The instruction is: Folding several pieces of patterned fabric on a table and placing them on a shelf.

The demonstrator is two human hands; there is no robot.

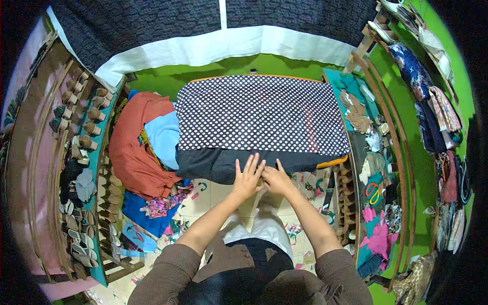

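A black cloth with white polka dots (254, 112) is spread over a table-like surface in front of me, its plain black band (213, 161) hanging along the near edge. On that band my left hand (247, 180) lies with fingers spread, holding nothing. My right hand (277, 180) is close beside it, touching or nearly touching it. One of its fingers stretches toward the cloth; the others bend toward my left hand and are partly hidden. I see nothing held in it. Rust-coloured cloth (132, 137) and light blue cloth (163, 140) are heaped at the left end.
Wooden racks with shoe-shaped pieces (94, 114) flank me on the left. On the right shelf lie scissors with coloured handles (373, 193), pink scraps (378, 236) and other fabric. Cloth scraps litter the tiled floor (203, 195). Dark curtains (152, 30) hang behind.
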